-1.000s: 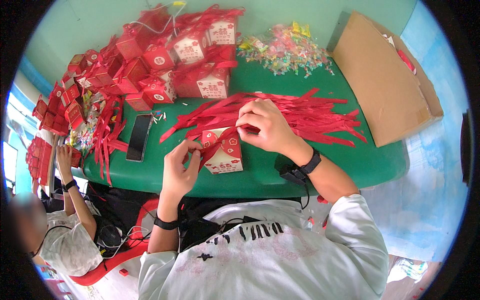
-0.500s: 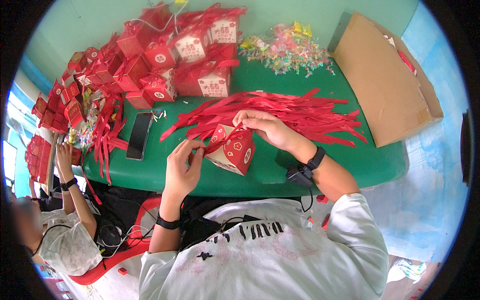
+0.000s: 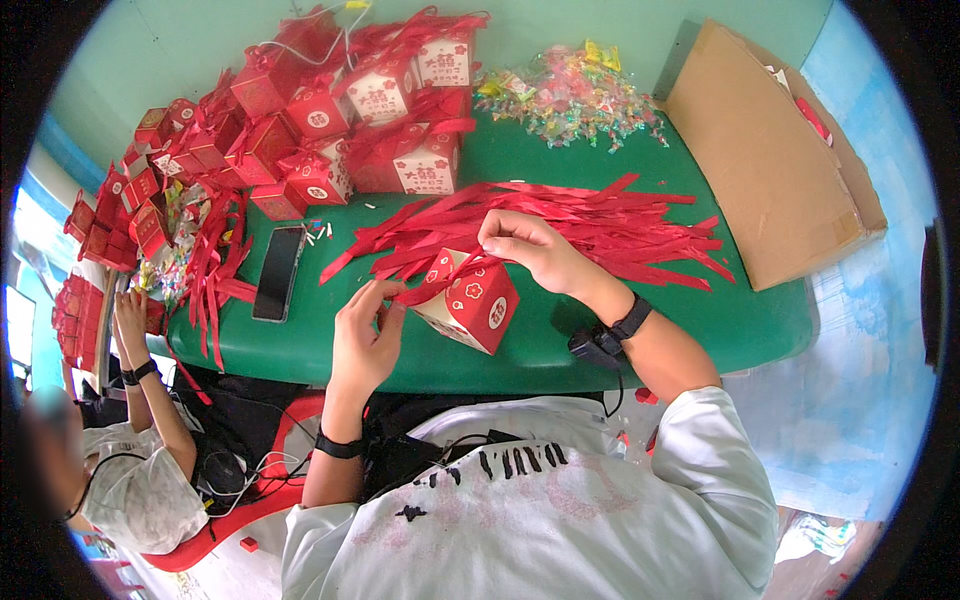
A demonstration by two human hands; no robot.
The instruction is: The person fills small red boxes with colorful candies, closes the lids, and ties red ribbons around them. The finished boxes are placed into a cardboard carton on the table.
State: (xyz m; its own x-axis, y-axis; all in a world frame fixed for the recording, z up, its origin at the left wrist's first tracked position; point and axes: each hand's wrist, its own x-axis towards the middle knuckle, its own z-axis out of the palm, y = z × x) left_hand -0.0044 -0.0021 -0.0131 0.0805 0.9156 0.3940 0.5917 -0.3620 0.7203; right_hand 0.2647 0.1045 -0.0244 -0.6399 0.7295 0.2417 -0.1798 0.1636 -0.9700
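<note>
Before me, the left hand (image 3: pixel 368 330) and right hand (image 3: pixel 535 252) pinch a red ribbon (image 3: pixel 432 292) across a red-and-white box (image 3: pixel 473 305), tying apparently unfinished, ribboned boxes (image 3: pixel 425 168) piled beyond.

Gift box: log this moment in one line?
left hand: pinching red ribbon | right hand: pinching same ribbon | printed gift box: between hands

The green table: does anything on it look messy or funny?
Yes, a little: small bits lie scattered beside the phone, apart from the bundle of red ribbons. They look like stray scraps, but they're too small to tell. The nearest box shows no obvious damage.
</note>
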